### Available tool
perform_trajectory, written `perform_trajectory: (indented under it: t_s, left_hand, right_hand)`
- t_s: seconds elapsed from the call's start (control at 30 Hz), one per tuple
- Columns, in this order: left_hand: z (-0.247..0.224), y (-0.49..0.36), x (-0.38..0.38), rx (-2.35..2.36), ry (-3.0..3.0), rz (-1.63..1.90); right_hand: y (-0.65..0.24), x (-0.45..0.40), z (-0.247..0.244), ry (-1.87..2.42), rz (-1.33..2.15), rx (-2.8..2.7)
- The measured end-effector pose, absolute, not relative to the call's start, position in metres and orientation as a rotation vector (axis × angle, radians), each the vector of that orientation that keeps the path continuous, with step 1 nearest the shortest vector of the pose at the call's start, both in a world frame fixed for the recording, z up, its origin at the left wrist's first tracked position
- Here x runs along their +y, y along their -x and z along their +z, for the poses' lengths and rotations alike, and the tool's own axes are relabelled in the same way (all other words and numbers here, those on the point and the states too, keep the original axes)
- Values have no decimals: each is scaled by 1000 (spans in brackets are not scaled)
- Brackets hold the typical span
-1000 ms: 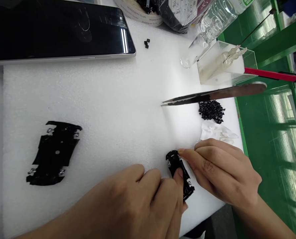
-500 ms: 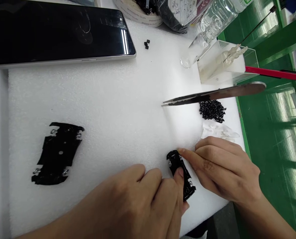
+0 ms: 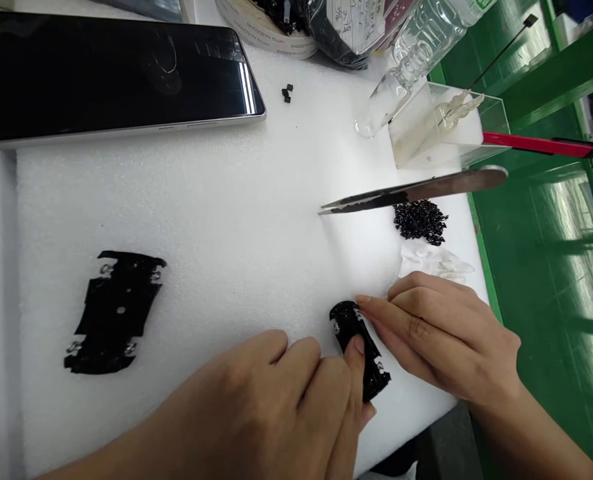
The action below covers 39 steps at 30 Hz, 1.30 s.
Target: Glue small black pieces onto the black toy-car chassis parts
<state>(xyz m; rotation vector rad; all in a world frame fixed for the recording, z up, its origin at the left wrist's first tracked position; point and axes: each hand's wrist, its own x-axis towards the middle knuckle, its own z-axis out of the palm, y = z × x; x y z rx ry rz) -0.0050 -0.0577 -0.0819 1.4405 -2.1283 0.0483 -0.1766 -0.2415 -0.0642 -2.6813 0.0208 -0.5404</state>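
Observation:
A small black part point(image 3: 349, 325) with silvery clips along its edges is held at the lower right. My left hand point(image 3: 286, 400) is closed on it, thumb lying on its face. At its upper right edge are the pinched fingertips of my right hand point(image 3: 441, 333); whether a tiny piece sits between them is hidden. A larger-looking, similar black part point(image 3: 119, 313) lies flat at the left of the white foam sheet point(image 3: 201, 220). Tweezers point(image 3: 426, 190) rest above my right hand, tips pointing left, beside a pile of tiny black pieces point(image 3: 420, 221).
A dark-screened tablet point(image 3: 116, 73) lies at the upper left. Several tiny black blocks point(image 3: 287, 93) are right of it. At the upper right stand a clear box point(image 3: 426, 140), a red-handled tool point(image 3: 531, 142), a glass bottle point(image 3: 384, 103) and a tape roll point(image 3: 271, 40). White tissue point(image 3: 431, 261) lies below the pile.
The view has shifted slightly, moving most objects a little left. The held black part has tilted slightly between my hands. Both hands keep nearly the same pose.

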Motion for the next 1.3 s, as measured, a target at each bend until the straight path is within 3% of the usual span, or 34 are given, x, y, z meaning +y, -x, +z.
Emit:
perform_trajectory:
  t_s: [0.67,0.97,1.3]
  left_hand:
    - [-87,7,-61,-2078,-1426,99]
    - [-80,5,-55,-2109,-1446,32]
    - [-80,8,-56,-2086,-1530,-13]
  right_hand:
    - [174,-239,-42,2813,-305,-35]
    - [168,-233,-28,2729,16,104]
    - [163,-231,-17,2851,35,135]
